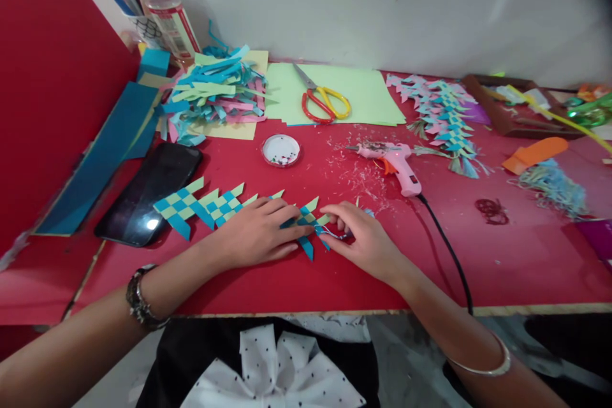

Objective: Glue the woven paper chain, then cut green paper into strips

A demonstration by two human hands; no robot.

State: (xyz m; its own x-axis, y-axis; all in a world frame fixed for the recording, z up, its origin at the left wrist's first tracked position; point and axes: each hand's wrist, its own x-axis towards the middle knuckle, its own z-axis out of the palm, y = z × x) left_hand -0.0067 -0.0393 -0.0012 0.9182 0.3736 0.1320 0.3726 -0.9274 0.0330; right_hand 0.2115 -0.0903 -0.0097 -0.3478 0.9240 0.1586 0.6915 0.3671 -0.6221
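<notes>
A chain of woven blue and pale green paper pieces [201, 205] lies across the red table [335, 280] in front of me. My left hand [261, 233] lies flat on the chain's right part, fingers stretched out and pressing it down. My right hand [356, 236] pinches the right end of the chain, where a blue tip [306, 246] sticks out between the two hands. What the right fingers hold besides the paper is partly hidden.
A pink glue gun [399, 166] with a black cord [449, 252] lies right of centre. Behind are red and yellow scissors [322, 102] on green paper, a pile of paper strips [215, 92], a small round lid [280, 150], a black phone [148, 194], a second woven chain [444, 118].
</notes>
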